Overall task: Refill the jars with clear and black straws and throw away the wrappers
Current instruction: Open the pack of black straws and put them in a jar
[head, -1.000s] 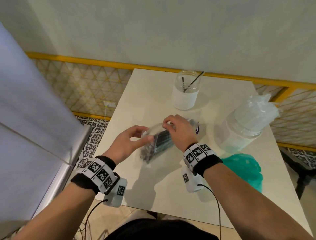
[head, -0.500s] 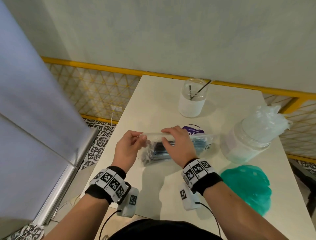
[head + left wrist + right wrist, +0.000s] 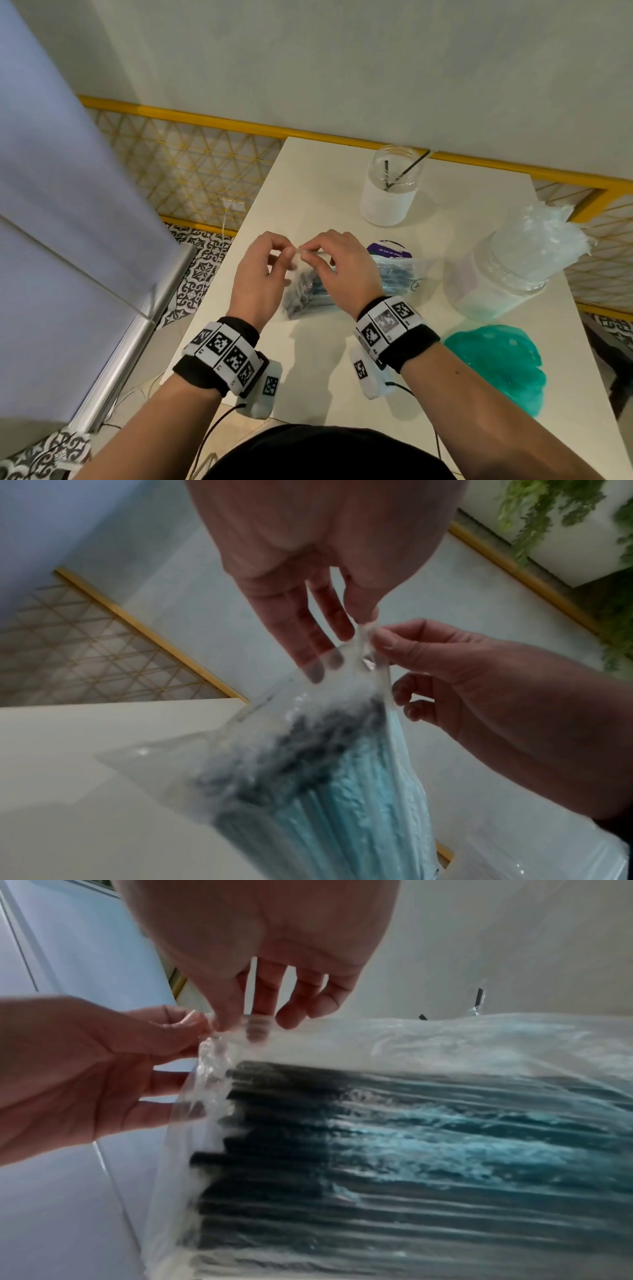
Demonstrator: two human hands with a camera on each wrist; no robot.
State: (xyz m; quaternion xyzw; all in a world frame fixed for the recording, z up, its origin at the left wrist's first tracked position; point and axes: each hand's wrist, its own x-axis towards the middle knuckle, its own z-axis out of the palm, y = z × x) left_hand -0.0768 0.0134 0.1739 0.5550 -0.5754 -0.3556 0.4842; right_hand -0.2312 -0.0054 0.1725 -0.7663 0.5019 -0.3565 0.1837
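A clear plastic wrapper (image 3: pixel 308 294) full of black straws (image 3: pixel 342 1123) lies on the white table (image 3: pixel 308 359), its left end lifted. My left hand (image 3: pixel 291 252) and right hand (image 3: pixel 307 249) both pinch the wrapper's top edge, fingertips almost touching. The wrist views show the same pinch by the left hand (image 3: pixel 364 626) and the right hand (image 3: pixel 222 1027), with the film stretched between them. A small glass jar (image 3: pixel 390 192) at the back holds two black straws. The large jar (image 3: pixel 493 284) on the right holds clear straws (image 3: pixel 541 233) inside plastic film.
A crumpled teal plastic bag (image 3: pixel 500 366) lies at the right front of the table. A purple label (image 3: pixel 387 248) shows behind the wrapper. A yellow lattice rail (image 3: pixel 205 171) runs along the wall, and a pale panel (image 3: pixel 68 240) stands left of the table.
My right hand left the middle of the wrapper and came to its top left edge, meeting the left hand. Both now pinch the film, and that end has risen off the table.
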